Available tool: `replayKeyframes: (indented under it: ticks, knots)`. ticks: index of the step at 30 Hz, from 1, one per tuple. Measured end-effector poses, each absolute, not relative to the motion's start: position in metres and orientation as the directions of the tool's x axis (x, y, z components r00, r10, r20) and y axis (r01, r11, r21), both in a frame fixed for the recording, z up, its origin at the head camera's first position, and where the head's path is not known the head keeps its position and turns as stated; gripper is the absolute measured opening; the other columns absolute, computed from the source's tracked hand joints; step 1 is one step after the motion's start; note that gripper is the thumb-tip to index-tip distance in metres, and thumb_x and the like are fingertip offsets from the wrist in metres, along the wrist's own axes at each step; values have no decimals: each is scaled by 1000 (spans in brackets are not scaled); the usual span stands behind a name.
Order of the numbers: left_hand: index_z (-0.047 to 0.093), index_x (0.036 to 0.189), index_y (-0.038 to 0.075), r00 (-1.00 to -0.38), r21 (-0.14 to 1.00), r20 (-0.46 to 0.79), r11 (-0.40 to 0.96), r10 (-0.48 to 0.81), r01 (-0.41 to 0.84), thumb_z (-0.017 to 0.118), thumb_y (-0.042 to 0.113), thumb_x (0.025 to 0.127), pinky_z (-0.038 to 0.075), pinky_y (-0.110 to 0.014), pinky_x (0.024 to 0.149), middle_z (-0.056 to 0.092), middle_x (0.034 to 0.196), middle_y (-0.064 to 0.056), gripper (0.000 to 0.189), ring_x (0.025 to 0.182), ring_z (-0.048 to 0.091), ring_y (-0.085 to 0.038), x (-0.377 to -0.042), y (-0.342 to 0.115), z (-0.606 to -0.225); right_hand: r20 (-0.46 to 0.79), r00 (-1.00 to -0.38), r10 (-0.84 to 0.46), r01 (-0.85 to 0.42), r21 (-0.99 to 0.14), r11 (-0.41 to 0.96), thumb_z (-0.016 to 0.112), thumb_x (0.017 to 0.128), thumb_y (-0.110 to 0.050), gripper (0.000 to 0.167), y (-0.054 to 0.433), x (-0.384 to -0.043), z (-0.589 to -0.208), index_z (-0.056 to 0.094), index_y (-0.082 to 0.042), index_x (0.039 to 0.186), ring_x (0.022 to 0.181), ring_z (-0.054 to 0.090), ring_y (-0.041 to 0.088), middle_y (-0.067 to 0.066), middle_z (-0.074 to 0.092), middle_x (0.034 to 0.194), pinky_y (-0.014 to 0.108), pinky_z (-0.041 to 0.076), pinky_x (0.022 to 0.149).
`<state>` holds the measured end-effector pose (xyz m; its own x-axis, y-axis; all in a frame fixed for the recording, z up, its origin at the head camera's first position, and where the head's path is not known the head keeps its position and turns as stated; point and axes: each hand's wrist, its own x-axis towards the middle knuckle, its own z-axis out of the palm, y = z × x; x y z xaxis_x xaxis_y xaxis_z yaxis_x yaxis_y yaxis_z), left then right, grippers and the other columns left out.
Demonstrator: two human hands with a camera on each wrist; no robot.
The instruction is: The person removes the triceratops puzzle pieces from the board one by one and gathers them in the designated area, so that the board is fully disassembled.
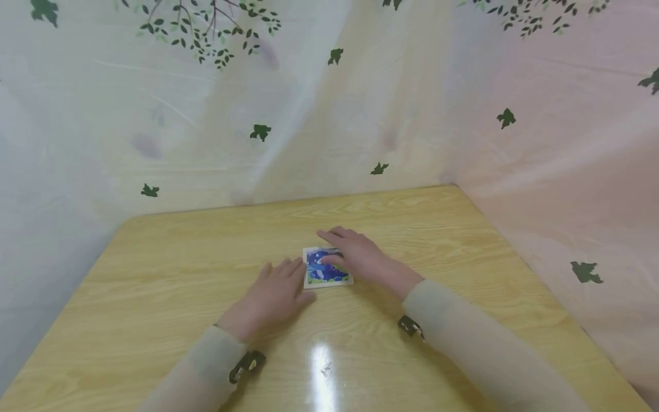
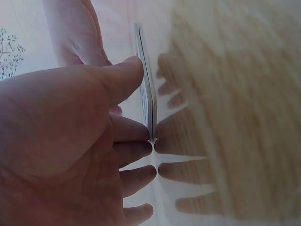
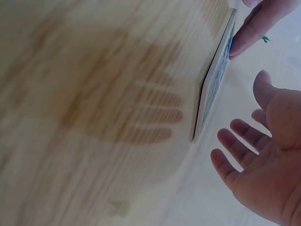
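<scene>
A flat square picture board (image 1: 318,276), printed in blue with a pale border, lies on the wooden table. Seen edge-on in the left wrist view, the board (image 2: 147,94) shows a dark line along its thin side, as of two layers. My left hand (image 1: 275,294) is at its left side, fingers extended with tips at the edge and the thumb near the front corner. Over the right part of the picture hovers my right hand (image 1: 362,256), fingers spread and partly covering it. In the right wrist view that hand (image 3: 268,165) holds nothing and stands off the board.
The glossy wood-grain table (image 1: 195,252) reflects the hands and a bright light spot near the front. Behind and beside it hangs pale cloth (image 1: 206,126) printed with green leaves and branches. Dark bands (image 1: 247,365) sit on both sleeved wrists.
</scene>
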<state>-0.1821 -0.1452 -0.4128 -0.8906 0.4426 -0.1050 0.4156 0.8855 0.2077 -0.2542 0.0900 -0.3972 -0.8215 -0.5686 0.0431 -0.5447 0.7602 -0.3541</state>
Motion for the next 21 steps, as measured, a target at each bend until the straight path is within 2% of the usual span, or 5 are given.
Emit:
replayKeyframes:
  ticks: [10,16,21]
  knots:
    - [39,168,-4,-866,149,-123,872,485,467,52,53,115,19,-68,132,31,176,-25,79,162,31,-45,-177,-145,-411,27,-785,-619,-583,-374,722,72,109,-32,50,70,-267,-402,64,-13,155,136,63,29,12,64,149,48,52,117]
    - [39,166,-7,-852,131,-115,858,511,497,54,52,115,27,-67,130,33,174,-28,80,161,34,-47,-174,-144,-409,-6,-791,-612,-567,-369,737,74,108,-29,41,64,-267,-404,72,-12,146,130,65,27,9,67,142,46,54,115]
    - [39,165,-9,-851,132,-119,857,512,497,56,50,115,30,-64,130,34,173,-30,80,161,34,-47,-172,-143,-406,-15,-788,-616,-572,-355,740,77,106,-29,38,62,-269,-406,75,-15,142,131,63,28,8,67,142,46,53,115]
